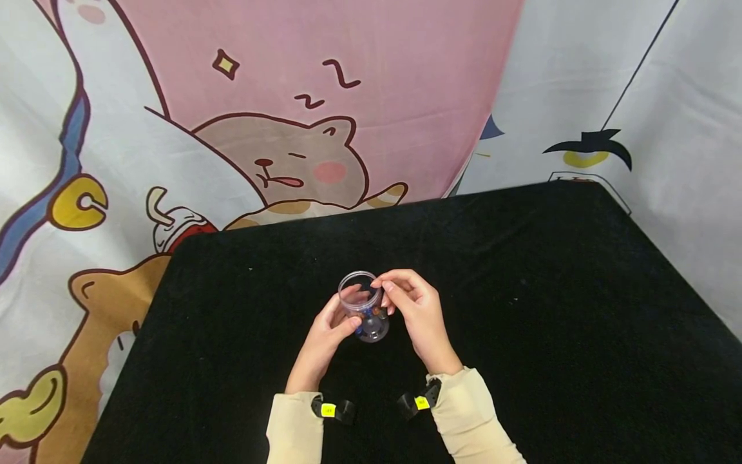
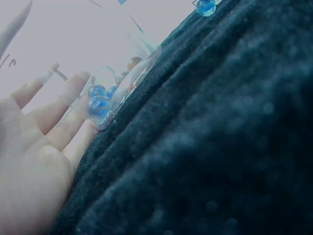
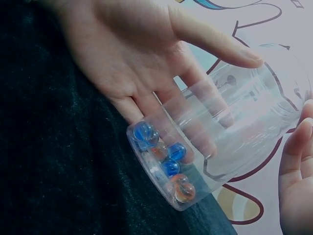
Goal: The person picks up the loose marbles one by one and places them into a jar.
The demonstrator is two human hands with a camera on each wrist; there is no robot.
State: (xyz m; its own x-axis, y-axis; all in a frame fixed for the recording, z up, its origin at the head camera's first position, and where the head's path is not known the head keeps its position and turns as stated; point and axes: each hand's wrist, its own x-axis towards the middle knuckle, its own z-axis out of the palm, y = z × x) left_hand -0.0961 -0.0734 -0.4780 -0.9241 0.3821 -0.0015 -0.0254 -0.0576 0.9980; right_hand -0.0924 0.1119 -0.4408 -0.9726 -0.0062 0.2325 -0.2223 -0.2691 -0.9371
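A clear plastic jar (image 1: 359, 299) is tilted, its round mouth towards the top of the head view. Several blue and orange marbles (image 3: 176, 152) lie inside near its base. My left hand (image 1: 324, 338) grips the jar's side, thumb in front and fingers behind it. At the rim, my right hand (image 1: 414, 312) has its thumb and index finger close together on the right edge and seems to pinch it; whether a marble is between those fingertips is hidden. Another blue marble (image 2: 205, 7) shows at the top of the left wrist view; its support is cut off.
A black cloth (image 1: 551, 322) covers the table under both hands. Behind its far edge hangs a printed curtain (image 1: 417, 96) with cartoon animals. Black cameras with yellow labels are strapped at the left wrist (image 1: 333, 410) and right wrist (image 1: 418, 402).
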